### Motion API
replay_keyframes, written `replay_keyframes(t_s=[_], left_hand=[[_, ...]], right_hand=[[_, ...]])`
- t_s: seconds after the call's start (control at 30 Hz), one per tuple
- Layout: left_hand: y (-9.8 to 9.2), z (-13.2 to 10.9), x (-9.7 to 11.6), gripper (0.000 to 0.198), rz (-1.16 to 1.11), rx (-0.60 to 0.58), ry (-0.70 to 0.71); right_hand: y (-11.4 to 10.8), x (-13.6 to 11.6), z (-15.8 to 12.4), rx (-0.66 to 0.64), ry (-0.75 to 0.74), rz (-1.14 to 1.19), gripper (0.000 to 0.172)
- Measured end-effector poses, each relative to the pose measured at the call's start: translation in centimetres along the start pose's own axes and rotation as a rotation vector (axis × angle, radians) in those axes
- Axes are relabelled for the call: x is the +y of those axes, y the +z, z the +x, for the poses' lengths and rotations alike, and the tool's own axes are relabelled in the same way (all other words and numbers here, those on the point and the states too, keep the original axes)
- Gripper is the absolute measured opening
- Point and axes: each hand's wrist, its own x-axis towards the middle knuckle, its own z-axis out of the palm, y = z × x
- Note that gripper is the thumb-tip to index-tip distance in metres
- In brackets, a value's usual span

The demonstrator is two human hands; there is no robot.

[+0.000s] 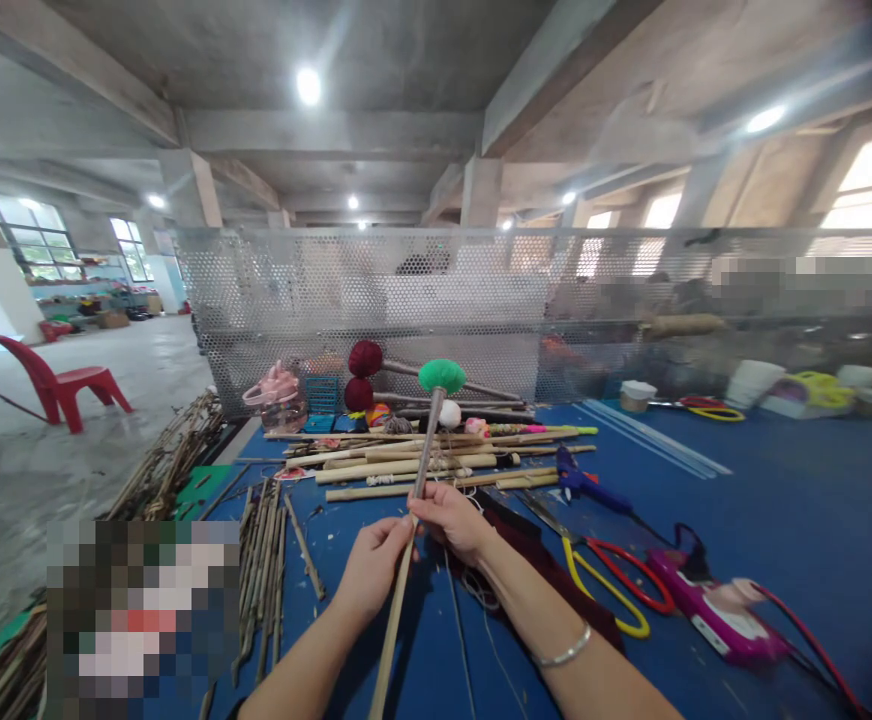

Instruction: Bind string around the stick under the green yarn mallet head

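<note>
Both my hands are closed around a long stick at the centre of the view. Its lower part is pale, its upper part greyish, and a round green head tops it. My left hand pinches the stick between thumb and fingers. Just above and to the right, touching it, my right hand grips the greyish part. Thin string and dark red cloth lie below my right hand. Behind the hands, pale sticks lie crosswise on the blue table.
Yellow-and-red-handled scissors, a blue glue gun and a magenta power strip lie at right. Thin twigs lie at left. Two dark red balls on sticks stand near a perforated metal screen. A red chair stands beyond.
</note>
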Motion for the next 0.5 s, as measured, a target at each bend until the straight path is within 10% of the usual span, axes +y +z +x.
replay_keyframes(t_s=[0.2, 0.5], left_hand=[[-0.4, 0.2, 0.5, 0.035, 0.155, 0.149, 0.047], [-1.4, 0.5, 0.3, 0.041, -0.215, -0.137, -0.250]], right_hand=[[0.1, 0.7, 0.2, 0.028, 0.000, -0.081, 0.034], [-0.3, 0.8, -0.1, -0.048, -0.033, -0.023, 0.031]])
